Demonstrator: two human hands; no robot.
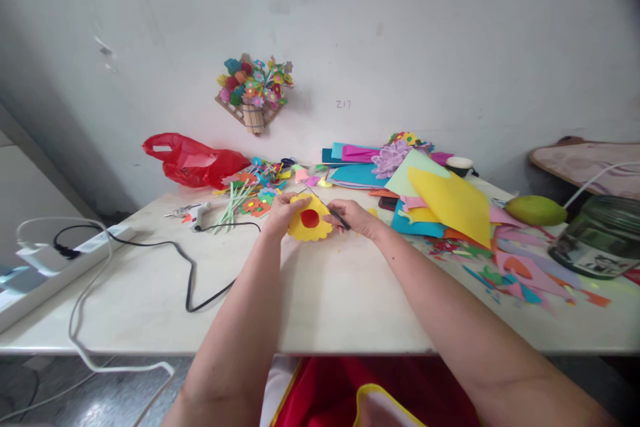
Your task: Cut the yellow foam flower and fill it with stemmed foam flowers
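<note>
Matt yellow flower [311, 233], glossy plastic bag [203, 161], glass jar [600, 225]

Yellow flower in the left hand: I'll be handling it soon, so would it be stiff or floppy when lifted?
The yellow flower is probably light, as it looks like a thin sheet. It likely bends easily, though it looks fairly flat beyond the left hand. Its scalloped edge may curl first.

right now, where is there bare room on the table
The table is bare between the forearms, below the yellow flower, and front left between white cable and black cord. Crowded: right side, with paper scraps and jar.
</note>
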